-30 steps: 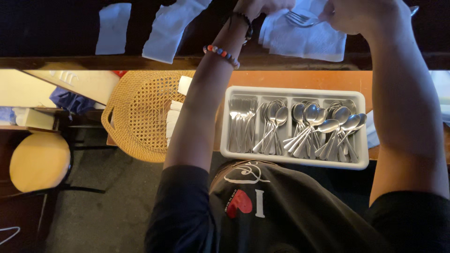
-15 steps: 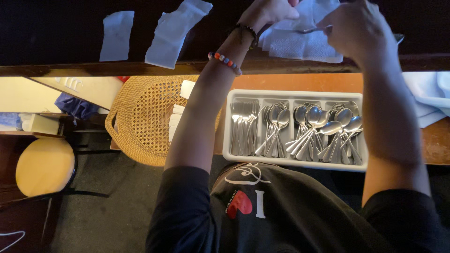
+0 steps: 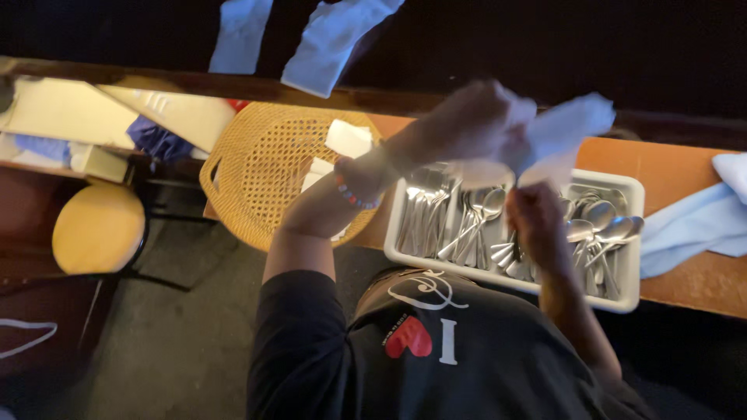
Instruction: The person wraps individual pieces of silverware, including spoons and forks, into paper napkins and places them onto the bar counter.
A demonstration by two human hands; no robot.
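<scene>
Caught mid-wipe above a white cutlery tray (image 3: pixel 632 233) on the orange counter (image 3: pixel 685 167); left hand (image 3: pixel 467 120) clenched around a white cloth (image 3: pixel 564 128), blurred with motion, held up over the far edge of the tray; right hand (image 3: pixel 537 222) lower and nearer, fingers curled, apparently gripping something slim under the cloth, though too blurred to tell whether a piece of cutlery or only fabric; cloth bunched, long axis running left to right, free end pointing right and slightly away; seemingly well short of finished, with spoons (image 3: pixel 603 229) heaped at the right of the tray and more handles (image 3: pixel 424 206) at the left; woven basket (image 3: pixel 268 175) just left of the tray, small white packets inside; another pale cloth (image 3: pixel 700 225) lying right of the tray; two more cloths (image 3: pixel 334 39) draped over the far ledge; yellow stool (image 3: pixel 97 229) at near left.
</scene>
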